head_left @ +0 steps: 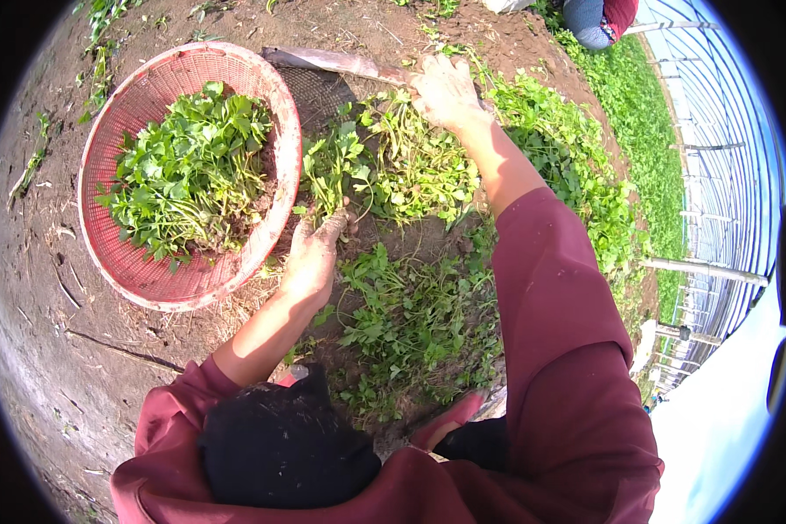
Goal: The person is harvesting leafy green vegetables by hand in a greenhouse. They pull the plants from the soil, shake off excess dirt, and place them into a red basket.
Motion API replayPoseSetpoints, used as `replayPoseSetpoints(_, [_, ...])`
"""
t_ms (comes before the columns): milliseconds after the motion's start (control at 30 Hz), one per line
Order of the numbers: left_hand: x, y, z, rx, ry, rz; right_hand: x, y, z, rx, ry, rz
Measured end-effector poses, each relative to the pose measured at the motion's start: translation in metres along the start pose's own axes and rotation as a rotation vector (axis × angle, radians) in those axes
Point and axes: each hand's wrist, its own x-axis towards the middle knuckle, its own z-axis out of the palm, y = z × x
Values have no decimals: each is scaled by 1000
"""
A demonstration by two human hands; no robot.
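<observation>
My left hand (314,252) is closed around the stem ends of a small bunch of leafy green plants (333,167), which look like celery or parsley. The bunch is upright in the picture, just right of a round red plastic basket (289,124). Inside that basket lies a larger heap of the same greens (183,164). My right hand (447,92) reaches farther out, its fingers at the edge of a pile of pulled greens (426,170) and by the end of a long pale pole or stalk (340,62). Whether its fingers hold anything cannot be told.
More loose greens (406,314) lie before my knees, and another row (557,150) stretches right of my right hand. A dark mesh (311,92) lies beside the basket. A person (589,23) is at the top right, near a greenhouse frame (714,144). A stick (124,354) lies on the soil.
</observation>
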Motion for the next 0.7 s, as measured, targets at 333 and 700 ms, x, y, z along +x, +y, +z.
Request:
replayPoseSetpoints(333, [-3, 5, 13, -274, 52, -270, -121, -13, -32, 579, 257, 243])
replayPoseSetpoints(700, [0, 1, 6, -168, -1, -216, -164, -123, -5, 1044, 112, -181])
